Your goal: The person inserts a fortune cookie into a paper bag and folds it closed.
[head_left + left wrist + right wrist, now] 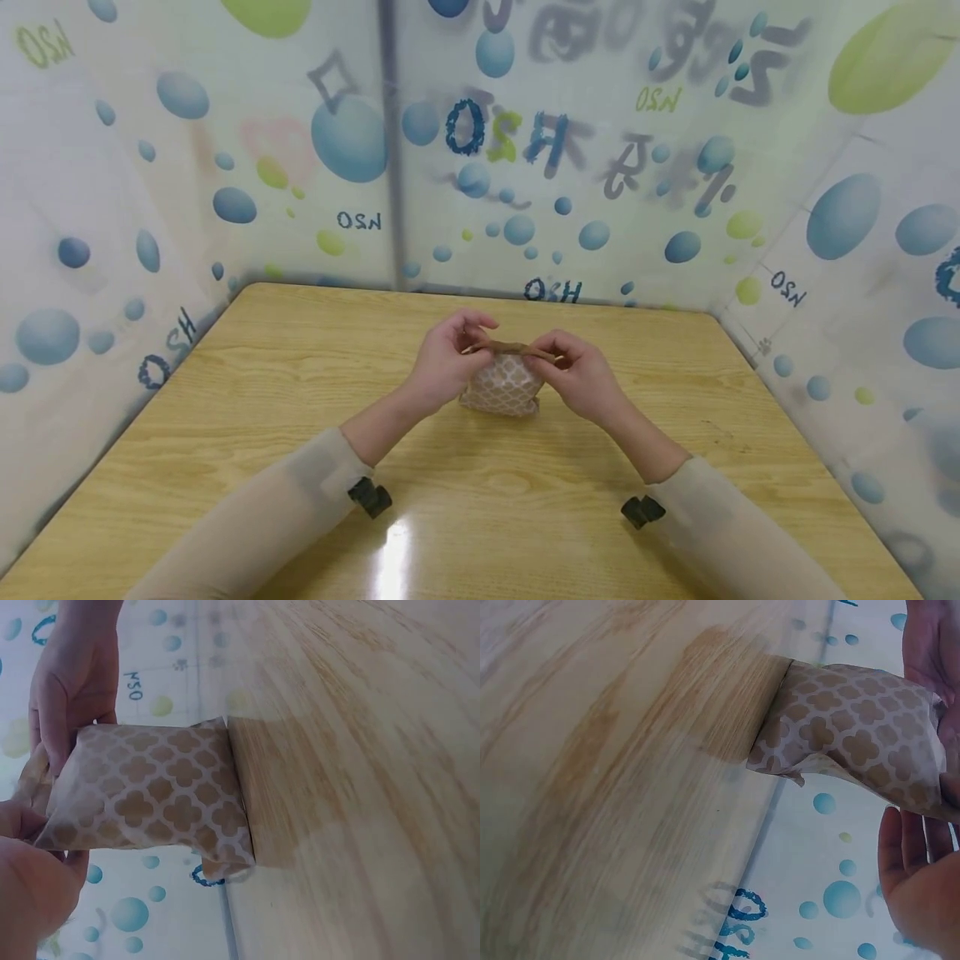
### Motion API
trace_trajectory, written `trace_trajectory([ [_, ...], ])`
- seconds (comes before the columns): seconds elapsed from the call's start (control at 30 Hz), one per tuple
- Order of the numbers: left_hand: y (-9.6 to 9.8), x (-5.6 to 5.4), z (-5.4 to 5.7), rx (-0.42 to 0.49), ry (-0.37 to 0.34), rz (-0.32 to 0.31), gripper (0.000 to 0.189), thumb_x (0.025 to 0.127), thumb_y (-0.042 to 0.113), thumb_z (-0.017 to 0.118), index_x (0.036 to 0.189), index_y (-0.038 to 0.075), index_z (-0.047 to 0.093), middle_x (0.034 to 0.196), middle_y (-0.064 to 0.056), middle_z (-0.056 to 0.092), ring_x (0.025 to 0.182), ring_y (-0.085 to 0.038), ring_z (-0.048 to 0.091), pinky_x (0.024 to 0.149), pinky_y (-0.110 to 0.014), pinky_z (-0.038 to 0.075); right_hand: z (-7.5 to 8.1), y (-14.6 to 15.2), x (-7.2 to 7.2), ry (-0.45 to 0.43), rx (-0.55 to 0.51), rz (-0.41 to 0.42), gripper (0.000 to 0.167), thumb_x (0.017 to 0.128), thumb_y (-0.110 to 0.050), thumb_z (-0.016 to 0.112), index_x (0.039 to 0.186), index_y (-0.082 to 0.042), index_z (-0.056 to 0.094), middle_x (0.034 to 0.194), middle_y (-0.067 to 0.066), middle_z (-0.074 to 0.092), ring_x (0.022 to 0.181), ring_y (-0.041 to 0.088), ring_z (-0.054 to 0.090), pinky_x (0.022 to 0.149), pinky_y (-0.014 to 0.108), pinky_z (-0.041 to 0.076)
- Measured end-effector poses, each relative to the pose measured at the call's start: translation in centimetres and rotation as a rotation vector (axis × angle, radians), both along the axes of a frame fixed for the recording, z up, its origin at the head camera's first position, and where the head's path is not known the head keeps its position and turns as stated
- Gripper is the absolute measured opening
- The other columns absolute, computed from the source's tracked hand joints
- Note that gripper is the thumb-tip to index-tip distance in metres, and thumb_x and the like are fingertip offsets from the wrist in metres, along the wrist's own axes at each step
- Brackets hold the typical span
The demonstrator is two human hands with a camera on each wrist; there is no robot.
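Observation:
A small brown paper bag [501, 387] with a white lattice pattern stands upright on the table, its top edge folded into a narrow strip. My left hand [448, 358] pinches the left end of that fold between thumb and fingers. At the opposite end my right hand [577, 375] pinches the fold the same way. In the left wrist view the bag [157, 791] looks puffed out, with its base at the tabletop. The right wrist view shows the bag's [855, 731] side creased inward near the bottom. Whatever the bag contains is hidden.
The wooden table [300, 358] extends around the bag on all sides. Behind it and at both sides hang pale curtains [465, 217] printed with blue and green bubbles. A small black device [370, 497] sits at the left cuff, another [642, 511] at the right.

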State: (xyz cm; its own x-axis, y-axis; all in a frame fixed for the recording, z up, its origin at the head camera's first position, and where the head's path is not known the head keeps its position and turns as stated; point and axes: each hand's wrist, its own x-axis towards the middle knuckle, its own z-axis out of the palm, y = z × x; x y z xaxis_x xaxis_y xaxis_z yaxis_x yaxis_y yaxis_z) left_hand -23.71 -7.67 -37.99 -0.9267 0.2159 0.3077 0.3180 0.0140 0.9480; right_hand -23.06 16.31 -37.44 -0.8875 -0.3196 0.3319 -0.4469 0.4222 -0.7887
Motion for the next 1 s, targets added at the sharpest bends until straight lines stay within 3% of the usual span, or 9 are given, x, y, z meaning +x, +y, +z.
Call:
trace_trajectory([
  [0.13, -0.6, -0.1, -0.3, -0.055, 0.051, 0.0, 0.027, 0.101, -0.006, 0.068, 0.127, 0.0, 0.069, 0.113, -0.014, 0.071, 0.103, -0.014, 0.068, 0.094, -0.022, 0.059, -0.1, 0.1, -0.2, 0.032, 0.038, -0.027, 0.007, 0.106, -0.016, 0.075, 0.107, -0.01, 0.078, 0.1, 0.008, 0.076, 0.088, 0.014, 0.068, 0.078, 0.026, 0.06],
  [0.4, -1.2, -0.2, -0.7, -0.07, 0.091, -0.013, 0.019, 0.105, 0.008, 0.075, 0.123, 0.002, 0.072, 0.114, -0.015, 0.076, 0.097, -0.011, 0.07, 0.083, -0.023, 0.059, -0.4, 0.5, -0.4, 0.07, 0.081, -0.056, 0.011, 0.107, -0.021, 0.074, 0.104, -0.014, 0.081, 0.101, 0.004, 0.077, 0.089, 0.014, 0.07, 0.08, 0.028, 0.061],
  [0.57, -1.2, -0.2, -0.8, -0.078, 0.104, -0.052, 0.025, 0.102, 0.003, 0.076, 0.127, 0.004, 0.071, 0.119, -0.015, 0.074, 0.102, -0.01, 0.071, 0.087, -0.025, 0.061, -0.5, 0.5, -0.4, 0.116, 0.105, -0.064, 0.011, 0.107, -0.018, 0.073, 0.108, -0.011, 0.081, 0.105, 0.006, 0.078, 0.093, 0.018, 0.072, 0.083, 0.031, 0.062],
  [0.63, -1.2, -0.3, -0.9, -0.072, 0.101, -0.05, 0.027, 0.101, 0.0, 0.076, 0.127, 0.004, 0.071, 0.113, -0.013, 0.074, 0.097, -0.01, 0.07, 0.084, -0.024, 0.061, -0.5, 0.5, -0.3, 0.126, 0.104, -0.062, 0.01, 0.107, -0.016, 0.073, 0.109, -0.011, 0.081, 0.106, 0.007, 0.078, 0.094, 0.019, 0.072, 0.084, 0.032, 0.062],
  [0.8, -1.1, -0.2, -0.7, 0.006, 0.0, -0.024, 0.024, 0.1, -0.003, 0.075, 0.123, 0.004, 0.071, 0.094, 0.0, 0.075, 0.084, -0.011, 0.07, 0.077, -0.023, 0.059, -0.5, 0.5, -0.4, 0.133, 0.086, -0.044, 0.007, 0.106, -0.011, 0.074, 0.106, -0.011, 0.081, 0.106, 0.007, 0.078, 0.095, 0.02, 0.071, 0.084, 0.03, 0.062],
  [0.93, -0.9, -0.1, -0.3, 0.082, -0.106, -0.051, 0.028, 0.101, -0.008, 0.071, 0.127, 0.003, 0.067, 0.096, 0.005, 0.076, 0.099, -0.01, 0.076, 0.088, -0.025, 0.063, -0.4, 0.5, -0.4, 0.118, 0.071, -0.024, 0.006, 0.105, -0.008, 0.074, 0.104, -0.011, 0.079, 0.107, 0.008, 0.077, 0.095, 0.019, 0.071, 0.085, 0.029, 0.062],
  [1.0, -0.9, -0.1, -0.3, 0.09, -0.117, -0.063, 0.033, 0.101, -0.011, 0.069, 0.131, 0.002, 0.066, 0.099, 0.003, 0.074, 0.104, -0.01, 0.076, 0.093, -0.026, 0.063, -0.4, 0.4, -0.4, 0.108, 0.07, -0.019, 0.005, 0.105, -0.008, 0.074, 0.105, -0.011, 0.079, 0.107, 0.008, 0.076, 0.096, 0.019, 0.071, 0.086, 0.03, 0.062],
])
